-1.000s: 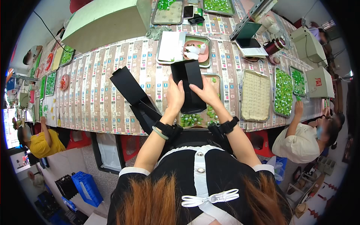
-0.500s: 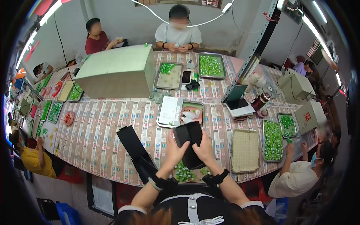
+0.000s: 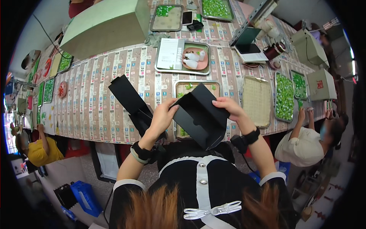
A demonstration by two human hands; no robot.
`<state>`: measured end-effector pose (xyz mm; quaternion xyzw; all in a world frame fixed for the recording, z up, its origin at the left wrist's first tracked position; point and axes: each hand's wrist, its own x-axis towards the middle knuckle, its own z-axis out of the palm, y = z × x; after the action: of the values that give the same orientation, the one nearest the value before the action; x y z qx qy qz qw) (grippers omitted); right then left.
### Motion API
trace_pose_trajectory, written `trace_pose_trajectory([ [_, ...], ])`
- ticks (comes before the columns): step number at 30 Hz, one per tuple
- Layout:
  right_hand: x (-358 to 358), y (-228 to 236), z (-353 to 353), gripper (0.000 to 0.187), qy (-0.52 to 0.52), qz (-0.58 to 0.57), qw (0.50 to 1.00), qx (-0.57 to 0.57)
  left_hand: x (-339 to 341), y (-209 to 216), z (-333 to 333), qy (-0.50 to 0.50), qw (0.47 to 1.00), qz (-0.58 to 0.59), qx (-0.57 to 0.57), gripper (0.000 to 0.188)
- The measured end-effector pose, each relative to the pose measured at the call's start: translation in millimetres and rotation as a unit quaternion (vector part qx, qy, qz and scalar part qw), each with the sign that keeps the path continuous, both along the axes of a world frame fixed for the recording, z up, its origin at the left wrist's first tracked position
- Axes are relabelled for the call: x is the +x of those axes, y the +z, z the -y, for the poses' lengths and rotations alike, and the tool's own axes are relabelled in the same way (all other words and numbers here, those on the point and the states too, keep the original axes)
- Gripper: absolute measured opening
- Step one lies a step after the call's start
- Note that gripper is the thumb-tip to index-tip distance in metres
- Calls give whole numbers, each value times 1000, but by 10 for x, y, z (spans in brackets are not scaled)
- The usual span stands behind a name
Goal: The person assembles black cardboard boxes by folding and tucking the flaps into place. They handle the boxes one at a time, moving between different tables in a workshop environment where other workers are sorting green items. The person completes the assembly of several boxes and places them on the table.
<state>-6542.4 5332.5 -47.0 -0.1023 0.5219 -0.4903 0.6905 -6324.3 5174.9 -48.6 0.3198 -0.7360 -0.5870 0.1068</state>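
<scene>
A black cardboard box [image 3: 198, 120] is held in front of me with its lid raised, and its inside looks bare. My left hand [image 3: 164, 116] pinches its left edge, thumb on the rim. On the other side, my right hand [image 3: 230, 108] has the raised flap between thumb and fingers. Left of my left hand lies a second black box [image 3: 131, 101], its long lid folded back. Under the held box is a metal tray [image 3: 219, 82] with a few small green pieces [image 3: 189, 86], partly covered by the box.
Beyond stands a tray [image 3: 207, 72] with a white printed booklet [image 3: 170, 53] and a pink dish [image 3: 204, 64] of small white bottles. To the right are a cloth-lined tray [image 3: 256, 101] and a tray of green pieces [image 3: 284, 97]. A co-worker [image 3: 303, 143] sits at the right.
The box between my hands has gone from closed to lifted open, and my right hand has moved out to the right with its flap. The view has tilted downward.
</scene>
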Motion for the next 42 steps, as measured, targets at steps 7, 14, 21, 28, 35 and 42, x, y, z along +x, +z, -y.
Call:
trace_pose_trajectory([
  [7, 163, -235, 243, 40, 28, -680, 709, -183, -30, 42, 102, -14, 988, 107, -114, 30],
  [14, 526, -224, 312, 25, 107, -715, 683, -103, -54, 99, 34, -13, 993, 78, -86, 27],
  [21, 291, -92, 563, 20, 113, -776, 609, -116, -296, 413, 65, -233, 897, -15, -377, 35],
  [28, -89, -41, 446, 32, -4, -761, 646, 55, -619, 433, 50, -170, 848, -40, -500, 30],
  [35, 274, -163, 602, 47, -182, -710, 678, 54, -748, -275, 111, 99, 814, 34, -572, 53],
  [42, 326, -64, 739, 44, -213, -711, 671, 2, -875, -318, 178, 189, 932, -26, -308, 52],
])
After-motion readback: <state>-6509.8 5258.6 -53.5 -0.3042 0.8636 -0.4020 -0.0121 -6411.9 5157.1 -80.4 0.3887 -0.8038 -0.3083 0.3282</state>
